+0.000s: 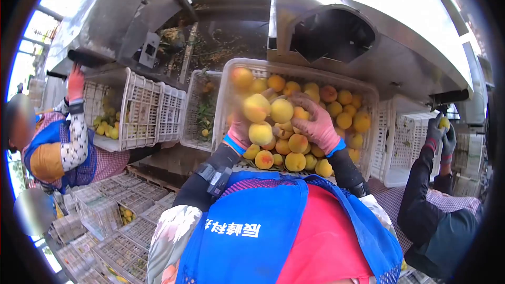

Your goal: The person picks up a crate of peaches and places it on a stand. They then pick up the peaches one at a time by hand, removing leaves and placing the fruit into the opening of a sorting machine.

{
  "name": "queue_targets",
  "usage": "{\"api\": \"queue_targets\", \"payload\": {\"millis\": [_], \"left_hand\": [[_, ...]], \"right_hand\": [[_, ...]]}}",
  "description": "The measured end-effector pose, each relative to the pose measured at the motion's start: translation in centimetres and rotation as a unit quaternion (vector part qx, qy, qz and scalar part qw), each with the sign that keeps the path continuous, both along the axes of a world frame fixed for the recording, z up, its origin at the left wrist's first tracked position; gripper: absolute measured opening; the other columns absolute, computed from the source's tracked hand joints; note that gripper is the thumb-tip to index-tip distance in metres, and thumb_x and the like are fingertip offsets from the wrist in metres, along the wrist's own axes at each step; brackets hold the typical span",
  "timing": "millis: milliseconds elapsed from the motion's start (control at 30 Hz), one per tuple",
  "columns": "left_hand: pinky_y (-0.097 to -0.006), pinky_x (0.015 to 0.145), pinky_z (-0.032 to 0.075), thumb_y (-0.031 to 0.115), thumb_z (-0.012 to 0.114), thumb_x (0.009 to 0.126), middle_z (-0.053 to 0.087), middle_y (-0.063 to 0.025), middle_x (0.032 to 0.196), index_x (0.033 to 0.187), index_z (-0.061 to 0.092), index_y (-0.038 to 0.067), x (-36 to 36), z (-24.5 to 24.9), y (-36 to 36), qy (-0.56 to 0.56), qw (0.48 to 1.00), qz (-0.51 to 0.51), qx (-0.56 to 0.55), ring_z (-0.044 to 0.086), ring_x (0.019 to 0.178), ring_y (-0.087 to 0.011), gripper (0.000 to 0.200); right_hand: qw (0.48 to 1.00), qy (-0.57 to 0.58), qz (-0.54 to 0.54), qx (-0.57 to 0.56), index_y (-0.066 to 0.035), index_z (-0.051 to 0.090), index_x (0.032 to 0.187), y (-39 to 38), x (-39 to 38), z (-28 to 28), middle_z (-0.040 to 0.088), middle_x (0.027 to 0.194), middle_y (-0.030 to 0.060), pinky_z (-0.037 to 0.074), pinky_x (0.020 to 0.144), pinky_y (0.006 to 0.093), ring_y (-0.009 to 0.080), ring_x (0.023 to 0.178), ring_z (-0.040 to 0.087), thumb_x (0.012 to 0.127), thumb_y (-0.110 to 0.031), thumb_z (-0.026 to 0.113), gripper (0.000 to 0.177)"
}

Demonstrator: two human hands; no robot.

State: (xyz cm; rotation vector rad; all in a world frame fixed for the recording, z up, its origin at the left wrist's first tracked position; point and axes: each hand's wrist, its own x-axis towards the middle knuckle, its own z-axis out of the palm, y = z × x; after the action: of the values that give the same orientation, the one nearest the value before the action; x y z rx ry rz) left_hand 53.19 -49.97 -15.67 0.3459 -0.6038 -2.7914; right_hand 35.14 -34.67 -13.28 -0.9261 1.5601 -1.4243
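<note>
Both my hands wear pink gloves with blue cuffs and are inside a white crate of yellow-orange peaches. My left hand is at the crate's left part, its fingers curved round a yellow peach, with another peach against it. On the right, my right hand has its fingers bent over peaches in the pile, beside a yellow peach. What lies under its fingertips is partly hidden. A blurred peach shows near the crate's upper left corner.
A crate with leaves stands left of mine. Metal machinery rises behind. A person at left reaches past a tilted crate. At right, a co-worker's gloved hands hold a fruit near a white crate. Stacked crates fill the lower left.
</note>
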Motion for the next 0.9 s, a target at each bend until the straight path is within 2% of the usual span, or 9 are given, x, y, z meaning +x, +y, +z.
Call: {"api": "queue_targets", "payload": {"millis": [133,167,267,400,500,600,633,700,900], "left_hand": [[-0.0533,0.103,0.051,0.088,0.048,0.080,0.043,-0.0184,0.153,0.156,0.032,0.011,0.3,-0.8,-0.7,0.004,0.998,0.031,0.061,0.048,0.136,-0.0364,0.110],[-0.0521,0.105,0.050,0.088,0.047,0.080,0.043,-0.0188,0.153,0.156,0.032,0.010,0.3,-0.7,-0.7,-0.008,0.997,0.033,0.071,0.047,0.137,-0.0361,0.110],[-0.0495,0.107,0.048,0.087,0.045,0.082,0.043,-0.0188,0.153,0.155,0.033,0.005,0.0,-1.0,-1.0,-0.074,0.997,0.009,-0.003,0.047,0.137,-0.0346,0.111],[-0.0503,0.112,0.042,0.083,0.052,0.083,0.050,-0.0142,0.145,0.148,0.043,0.007,-0.9,-1.0,-1.0,-0.039,0.999,0.027,0.007,0.052,0.131,-0.0329,0.100],[-0.0500,0.112,0.043,0.082,0.054,0.083,0.050,-0.0149,0.145,0.148,0.044,0.007,-1.5,0.2,-0.8,-0.026,0.998,0.014,0.049,0.051,0.131,-0.0326,0.099],[-0.0504,0.111,0.043,0.082,0.054,0.082,0.050,-0.0156,0.145,0.147,0.044,0.007,-1.8,-0.5,-1.1,-0.033,0.998,0.027,0.037,0.051,0.131,-0.0332,0.099],[-0.0495,0.113,0.041,0.086,0.049,0.082,0.047,-0.0161,0.149,0.151,0.039,0.003,-2.1,0.2,-0.7,-0.078,0.996,0.038,-0.012,0.049,0.134,-0.0330,0.108],[-0.0516,0.112,0.042,0.086,0.048,0.082,0.045,-0.0171,0.150,0.152,0.038,0.003,-2.1,0.2,-1.2,-0.072,0.997,0.010,0.009,0.048,0.135,-0.0349,0.109],[-0.0524,0.112,0.042,0.084,0.046,0.084,0.044,-0.0193,0.151,0.152,0.036,0.000,-2.8,1.5,-1.4,-0.067,0.997,0.029,-0.020,0.047,0.136,-0.0365,0.109]], "right_hand": [[0.959,-0.260,-0.009,-0.114,0.004,0.045,0.147,0.7,0.1,0.0,0.048,0.149,0.0104,0.032,0.116,0.0344,0.0215,0.138,0.044,0.081,-0.027,0.077,0.080],[0.961,-0.248,-0.013,-0.125,0.002,0.043,0.149,0.4,0.3,0.3,0.046,0.150,0.0095,0.032,0.116,0.0334,0.0209,0.136,0.045,0.080,-0.019,0.077,0.079],[0.992,-0.028,-0.061,-0.102,-0.002,0.047,0.146,-0.5,1.6,0.1,0.043,0.154,0.0129,0.031,0.117,0.0350,0.0249,0.143,0.039,0.076,-0.008,0.075,0.076],[0.960,0.229,-0.111,-0.116,-0.005,0.049,0.146,-1.3,2.2,1.5,0.037,0.157,0.0165,0.035,0.116,0.0362,0.0305,0.143,0.040,0.073,-0.002,0.078,0.078],[0.977,0.184,-0.102,0.025,-0.006,0.049,0.146,-1.3,2.0,3.4,0.042,0.154,0.0171,0.040,0.112,0.0362,0.0320,0.137,0.047,0.072,-0.007,0.082,0.080],[0.979,0.157,-0.105,0.075,-0.008,0.049,0.146,-1.3,1.3,5.1,0.051,0.147,0.0160,0.046,0.107,0.0359,0.0325,0.129,0.054,0.071,-0.011,0.084,0.083],[0.970,0.197,-0.141,0.032,-0.008,0.049,0.146,-1.7,0.9,5.0,0.053,0.144,0.0159,0.045,0.107,0.0372,0.0335,0.128,0.054,0.071,-0.012,0.084,0.083],[0.937,0.273,-0.211,-0.051,-0.008,0.048,0.146,-2.9,0.4,4.3,0.058,0.139,0.0157,0.045,0.107,0.0399,0.0354,0.124,0.056,0.072,-0.015,0.084,0.083],[0.856,0.411,-0.307,-0.068,-0.007,0.049,0.145,-6.7,-2.7,3.2,0.062,0.131,0.0143,0.033,0.114,0.0563,0.0375,0.119,0.057,0.070,-0.021,0.085,0.084]]}}
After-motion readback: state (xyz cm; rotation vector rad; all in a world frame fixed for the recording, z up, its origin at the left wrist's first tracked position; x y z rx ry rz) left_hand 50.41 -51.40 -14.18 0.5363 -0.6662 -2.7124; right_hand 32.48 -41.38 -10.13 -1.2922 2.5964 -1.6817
